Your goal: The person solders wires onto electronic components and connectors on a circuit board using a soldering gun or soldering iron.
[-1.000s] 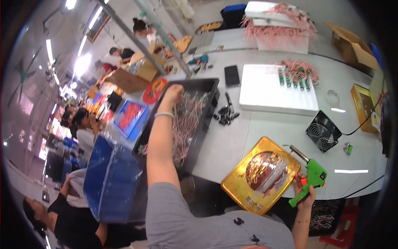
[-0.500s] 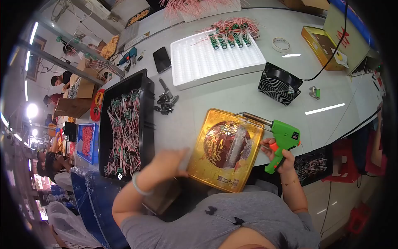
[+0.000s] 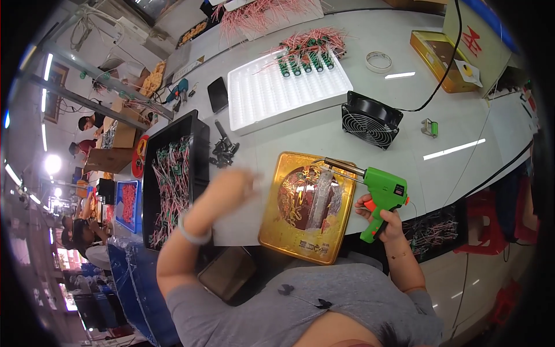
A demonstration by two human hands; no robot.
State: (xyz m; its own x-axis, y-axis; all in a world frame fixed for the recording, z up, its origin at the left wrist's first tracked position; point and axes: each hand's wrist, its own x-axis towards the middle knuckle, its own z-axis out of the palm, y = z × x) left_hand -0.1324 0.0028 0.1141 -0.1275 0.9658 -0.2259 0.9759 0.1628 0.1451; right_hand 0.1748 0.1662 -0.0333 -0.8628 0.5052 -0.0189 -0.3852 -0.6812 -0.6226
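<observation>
My right hand [image 3: 388,224] grips the handle of a green soldering gun [image 3: 385,188], with fingers near its orange trigger. The gun's metal tip points left over the upper right corner of a gold tin [image 3: 277,231]. On the tin's round brown picture lies a pale, see-through strip [image 3: 319,202]. Left of the tin, my left hand [image 3: 234,188] is raised and smeared by motion, so its fingers do not show whether they hold anything. The nearest things to it are the tin and a heap of small black parts [image 3: 222,151].
A black tray [image 3: 199,156] of wired green parts stands left. Behind are a white foam tray [image 3: 289,95] bearing wired green pieces, a phone [image 3: 218,95], a black fan [image 3: 372,120], a tape roll [image 3: 378,62] and an open gold box [image 3: 442,61]. A cable crosses the right side.
My left hand has moved away from the tin's left edge, up toward the black parts. The view has shifted slightly. My right hand keeps the soldering gun over the tin.
</observation>
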